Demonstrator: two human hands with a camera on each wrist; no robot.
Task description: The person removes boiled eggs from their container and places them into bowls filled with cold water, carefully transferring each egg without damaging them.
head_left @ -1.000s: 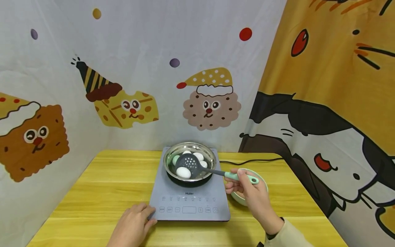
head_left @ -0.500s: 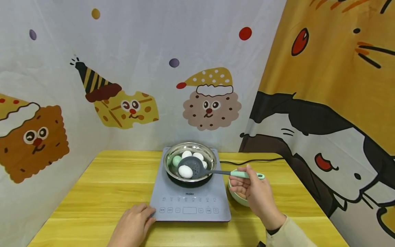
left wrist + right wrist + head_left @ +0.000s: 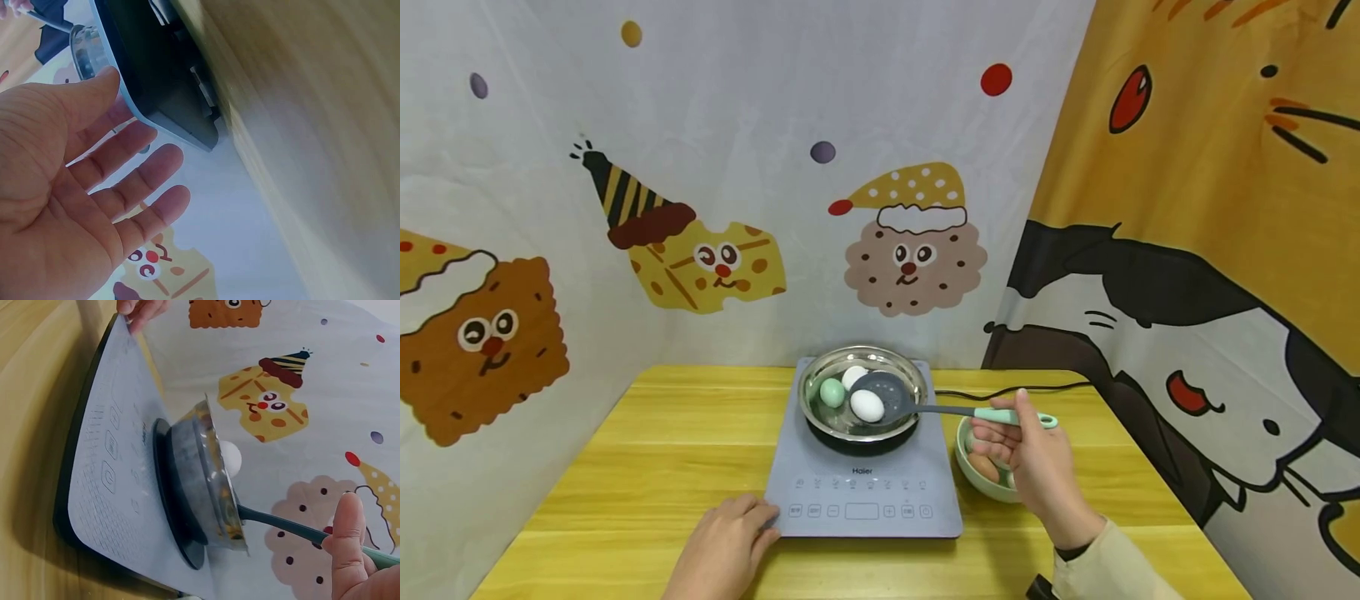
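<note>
I have the right grip [image 3: 1037, 462] pinching the spoon [image 3: 898, 397] — the white egg [image 3: 867, 407] lies left along its handle — and the left grip [image 3: 724, 542], fingers relaxed, touching the cooker [image 3: 805, 458].

I'm resting my left hand [image 3: 722, 542] at the bottom of the head view, left of centre, back up, fingers pointing upper right; in the left wrist view its palm is facing the camera, fingers spreading apart. I'm pinching with my right hand [image 3: 1037, 458], lower right, thumb lying uppermost, fingers pointing left. My right forearm [image 3: 1112, 562] is slanting in from bottom right.
</note>
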